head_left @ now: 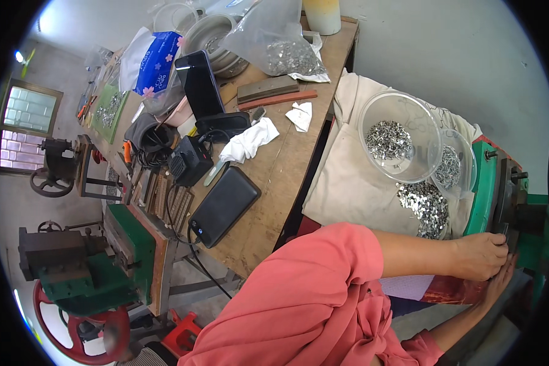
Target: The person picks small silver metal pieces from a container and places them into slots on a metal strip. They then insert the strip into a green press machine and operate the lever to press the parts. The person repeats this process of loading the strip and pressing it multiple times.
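Note:
My left hand (483, 255), at the far right, is closed in a pinch at the green and dark metal machine (485, 183). A thin metal strip (505, 229) sticks up at its fingertips. Just below it, my right hand (499, 285) reaches to the same spot with its fingers stretched out; the left hand partly hides it. Next to my left forearm lies a heap of small shiny metal pieces (430, 210). Beyond it, a clear round tub (430, 122) holds more such pieces, and a clear shallow container (468, 161) beside it holds others.
A beige cloth (341, 177) lies under the tub. On the wooden table (280, 189) to the left are a black power bank (226, 206), a phone (198, 85), sharpening stones (268, 89) and a bag of metal pieces (287, 55). A green machine with a red handwheel (113, 323) stands lower left.

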`<action>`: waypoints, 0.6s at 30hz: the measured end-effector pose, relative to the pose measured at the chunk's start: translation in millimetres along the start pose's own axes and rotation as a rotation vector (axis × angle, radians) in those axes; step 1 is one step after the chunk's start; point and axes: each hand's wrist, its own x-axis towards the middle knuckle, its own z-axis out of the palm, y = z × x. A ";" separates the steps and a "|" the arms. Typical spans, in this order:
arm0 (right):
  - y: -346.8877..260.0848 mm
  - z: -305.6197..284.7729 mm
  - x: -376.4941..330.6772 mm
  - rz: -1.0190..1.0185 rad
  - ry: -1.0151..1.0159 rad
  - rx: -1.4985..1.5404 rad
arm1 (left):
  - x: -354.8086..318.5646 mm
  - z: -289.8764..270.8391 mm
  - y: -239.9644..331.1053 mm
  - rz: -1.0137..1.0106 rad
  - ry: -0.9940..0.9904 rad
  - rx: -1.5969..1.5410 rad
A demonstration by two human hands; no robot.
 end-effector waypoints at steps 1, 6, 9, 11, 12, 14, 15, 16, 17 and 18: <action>-7.0 0.2 -3.0 0.036 -0.024 0.014 | 0.3 -2.1 0.3 -0.004 0.009 0.001; 23.8 -16.7 0.8 -0.014 -0.060 -0.037 | 0.0 -13.4 0.3 -0.017 0.003 0.001; 30.7 -27.9 5.5 -0.072 -0.071 -0.273 | 4.4 -21.9 0.5 -0.021 -0.034 -0.054; 5.5 5.5 2.3 0.154 -0.223 0.296 | 6.1 -41.9 -6.3 -0.016 -0.130 -0.035; 8.8 -1.3 2.4 0.153 -0.150 0.184 | 6.1 -37.9 -8.0 -0.021 -0.105 -0.083; -66.2 39.7 -20.3 0.097 -0.036 -0.003 | 6.9 -44.0 -14.5 -0.032 -0.185 -0.135; -50.9 26.4 -16.6 0.033 -0.108 -0.081 | 11.8 -45.5 -12.7 -0.022 -0.234 -0.085; -33.9 13.8 -13.1 -0.034 -0.180 -0.147 | 15.3 -48.0 -12.2 -0.014 -0.332 -0.093; -46.2 21.3 -13.2 -0.116 -0.158 -0.119 | 18.8 -50.0 -12.5 0.009 -0.352 -0.067; -54.5 30.4 -14.4 -0.196 -0.140 -0.088 | 19.4 -49.5 -12.5 0.024 -0.382 -0.025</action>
